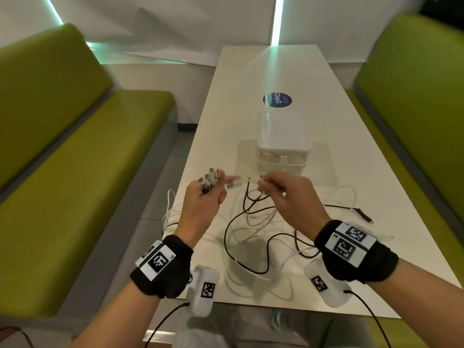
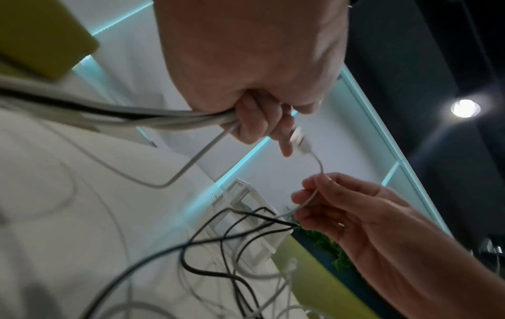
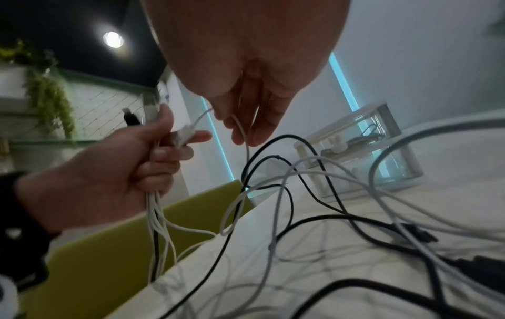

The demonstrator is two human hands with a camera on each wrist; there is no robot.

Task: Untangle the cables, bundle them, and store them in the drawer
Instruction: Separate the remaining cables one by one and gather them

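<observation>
Several white and black cables (image 1: 253, 222) lie tangled on the white table (image 1: 276, 76). My left hand (image 1: 206, 197) is raised over the table's left edge and grips a bunch of cable ends, their plugs (image 1: 209, 178) sticking up above the fist. A white plug (image 1: 232, 184) rests at its forefinger and thumb. My right hand (image 1: 283, 194) is level with it and pinches a thin white cable (image 3: 240, 127) that runs from that plug. A small white drawer unit (image 1: 282, 141) stands just behind both hands, with a cable inside (image 3: 369, 131).
Green benches (image 1: 75, 172) run along both sides of the table. A round blue sticker (image 1: 277, 99) lies beyond the drawer unit. A black cable end (image 1: 361, 213) lies at the right of the table. Cables hang off the table's left edge (image 1: 168, 212).
</observation>
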